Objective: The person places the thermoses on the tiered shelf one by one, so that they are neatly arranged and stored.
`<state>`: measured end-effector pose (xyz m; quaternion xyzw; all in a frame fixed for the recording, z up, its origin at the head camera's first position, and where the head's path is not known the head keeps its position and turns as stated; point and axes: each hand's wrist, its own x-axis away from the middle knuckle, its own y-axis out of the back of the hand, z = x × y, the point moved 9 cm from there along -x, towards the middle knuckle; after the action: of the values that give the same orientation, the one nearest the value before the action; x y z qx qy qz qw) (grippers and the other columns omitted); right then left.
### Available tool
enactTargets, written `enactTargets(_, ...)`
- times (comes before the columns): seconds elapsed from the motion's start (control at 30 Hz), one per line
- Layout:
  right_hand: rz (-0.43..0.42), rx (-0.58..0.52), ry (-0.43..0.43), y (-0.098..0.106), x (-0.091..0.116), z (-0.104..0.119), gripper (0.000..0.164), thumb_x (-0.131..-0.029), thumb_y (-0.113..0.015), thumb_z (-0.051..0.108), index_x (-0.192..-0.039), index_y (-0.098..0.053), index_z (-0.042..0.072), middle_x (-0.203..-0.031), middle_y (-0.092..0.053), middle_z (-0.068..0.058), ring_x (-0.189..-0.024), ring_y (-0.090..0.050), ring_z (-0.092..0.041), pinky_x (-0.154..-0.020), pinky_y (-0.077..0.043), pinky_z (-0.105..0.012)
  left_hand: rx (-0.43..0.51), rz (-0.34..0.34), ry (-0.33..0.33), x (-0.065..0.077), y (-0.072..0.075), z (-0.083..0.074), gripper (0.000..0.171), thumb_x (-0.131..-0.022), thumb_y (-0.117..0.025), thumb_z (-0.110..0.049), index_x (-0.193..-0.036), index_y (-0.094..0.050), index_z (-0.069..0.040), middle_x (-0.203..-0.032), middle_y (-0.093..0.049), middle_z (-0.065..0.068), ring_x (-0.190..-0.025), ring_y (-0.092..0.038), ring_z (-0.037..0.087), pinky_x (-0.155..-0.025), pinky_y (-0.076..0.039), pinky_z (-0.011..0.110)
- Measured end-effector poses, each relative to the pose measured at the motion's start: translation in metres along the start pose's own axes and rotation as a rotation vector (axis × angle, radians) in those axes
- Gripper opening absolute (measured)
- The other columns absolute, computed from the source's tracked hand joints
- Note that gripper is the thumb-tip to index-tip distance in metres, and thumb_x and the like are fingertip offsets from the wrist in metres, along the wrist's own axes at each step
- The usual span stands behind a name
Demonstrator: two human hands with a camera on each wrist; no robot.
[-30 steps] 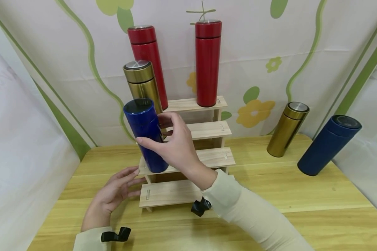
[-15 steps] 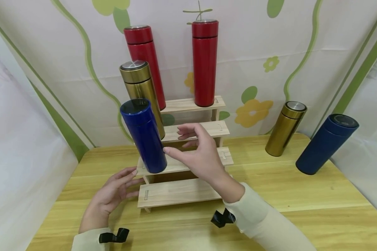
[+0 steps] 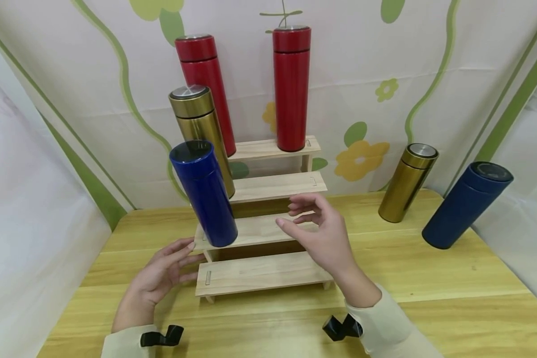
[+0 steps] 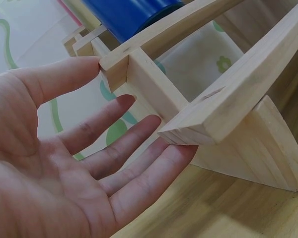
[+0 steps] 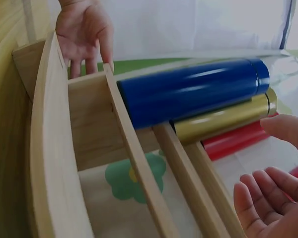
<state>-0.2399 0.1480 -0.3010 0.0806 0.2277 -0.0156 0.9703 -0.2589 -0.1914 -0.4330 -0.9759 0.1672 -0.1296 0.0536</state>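
Observation:
A glossy blue thermos bottle (image 3: 206,199) stands upright at the left end of the second tier of a stepped wooden display stand (image 3: 259,273). Behind it, one tier up, is a gold thermos (image 3: 200,119). Two red thermoses (image 3: 292,94) occupy the top tier, one at the left and one toward the right. My left hand (image 3: 163,273) is at the stand's left side; in the left wrist view its thumb and fingertips touch the ends of the boards, fingers extended. My right hand (image 3: 324,236) hovers over the stand's right part, holding nothing, its fingers loosely bent.
On the wooden table (image 3: 407,278), right of the stand, stand another gold thermos (image 3: 407,184) and a matte dark-blue thermos (image 3: 465,206). A white cloth backdrop (image 3: 349,59) with printed flowers hangs close behind the stand.
My right hand has let go of the blue thermos and moved right and slightly toward me. The thermos stays on the second tier. My left hand keeps its place at the stand.

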Motion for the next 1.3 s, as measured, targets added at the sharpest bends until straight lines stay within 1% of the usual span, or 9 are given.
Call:
enactTargets(0.2,-0.025,0.029,-0.031,0.018,-0.001,-0.010,0.043,-0.088,-0.089,0.011,-0.126,-0.068,0.008,-0.118,-0.072,-0.004,-0.106,-0.068,-0.020,-0.088,-0.060,-0.024,-0.004,-0.003,-0.005,0.000,0.000,-0.001,0.029,-0.114,-0.052,-0.024,-0.143,-0.052,-0.017,-0.132,-0.068,-0.013,-0.124,-0.068,0.011,-0.102,-0.060,0.042)
enactTargets(0.43,-0.056,0.071,-0.056,0.037,-0.004,-0.014,0.043,-0.090,-0.088,0.012,-0.127,-0.067,0.005,-0.116,-0.072,-0.005,-0.106,-0.068,-0.019,-0.088,-0.059,-0.021,0.026,0.016,-0.002,0.001,-0.001,0.001,0.020,-0.115,-0.052,-0.022,-0.132,-0.061,-0.025,-0.130,-0.071,-0.012,-0.124,-0.069,0.013,-0.101,-0.061,0.042)
enactTargets(0.57,-0.101,0.081,-0.072,0.055,-0.008,-0.019,0.043,-0.092,-0.087,0.014,-0.128,-0.067,0.002,-0.116,-0.071,-0.009,-0.106,-0.067,-0.019,-0.087,-0.058,-0.019,0.016,0.007,-0.002,0.000,0.000,0.002,0.021,-0.115,-0.052,-0.022,-0.134,-0.059,-0.024,-0.130,-0.071,-0.012,-0.123,-0.068,0.012,-0.100,-0.061,0.042)
enactTargets(0.7,-0.173,0.112,-0.069,0.077,-0.013,-0.022,0.043,-0.092,-0.088,0.014,-0.127,-0.067,0.001,-0.116,-0.072,-0.010,-0.104,-0.068,-0.014,-0.087,-0.057,-0.017,0.008,0.009,-0.006,0.000,-0.001,0.001,0.022,-0.115,-0.052,-0.023,-0.136,-0.058,-0.023,-0.129,-0.071,-0.012,-0.123,-0.068,0.012,-0.101,-0.061,0.042)
enactTargets(0.83,-0.245,0.140,-0.079,0.099,-0.016,-0.023,0.041,-0.093,-0.087,0.016,-0.126,-0.067,0.003,-0.113,-0.072,-0.002,-0.104,-0.068,-0.011,-0.088,-0.056,-0.014,0.017,0.024,-0.012,0.000,-0.003,-0.001,0.021,-0.115,-0.051,-0.023,-0.134,-0.059,-0.024,-0.129,-0.072,-0.013,-0.123,-0.068,0.011,-0.101,-0.061,0.042)
enactTargets(0.93,-0.296,0.118,-0.100,0.114,-0.018,-0.026,0.041,-0.093,-0.087,0.017,-0.127,-0.067,0.006,-0.116,-0.071,0.000,-0.107,-0.068,-0.011,-0.090,-0.056,-0.014,0.024,0.035,-0.020,0.000,-0.004,-0.002,0.021,-0.115,-0.049,-0.022,-0.133,-0.061,-0.025,-0.130,-0.073,-0.013,-0.124,-0.069,0.011,-0.101,-0.061,0.041)
enactTargets(1.07,-0.375,0.095,-0.138,0.137,-0.018,-0.034,0.044,-0.093,-0.087,0.017,-0.131,-0.066,0.011,-0.121,-0.070,0.003,-0.111,-0.069,-0.011,-0.093,-0.055,-0.012,0.028,0.039,-0.022,0.000,-0.005,-0.003,0.021,-0.116,-0.049,-0.022,-0.132,-0.062,-0.026,-0.130,-0.074,-0.014,-0.124,-0.069,0.011,-0.100,-0.061,0.041)
enactTargets(1.17,-0.455,0.097,-0.186,0.157,-0.016,-0.043,0.048,-0.091,-0.088,0.017,-0.134,-0.065,0.013,-0.122,-0.069,0.007,-0.113,-0.067,-0.008,-0.095,-0.054,-0.011,0.028,0.038,-0.015,0.000,-0.005,-0.002,0.021,-0.116,-0.049,-0.022,-0.132,-0.061,-0.027,-0.130,-0.073,-0.015,-0.124,-0.069,0.011,-0.100,-0.061,0.041)
enactTargets(1.3,-0.574,0.128,-0.254,0.186,-0.013,-0.053,0.054,-0.090,-0.089,0.020,-0.138,-0.064,0.017,-0.124,-0.066,0.012,-0.118,-0.063,-0.005,-0.106,-0.052,-0.018,0.025,0.046,-0.015,0.001,-0.006,-0.001,0.022,-0.116,-0.049,-0.023,-0.132,-0.063,-0.027,-0.131,-0.073,-0.015,-0.125,-0.069,0.011,-0.101,-0.061,0.041)
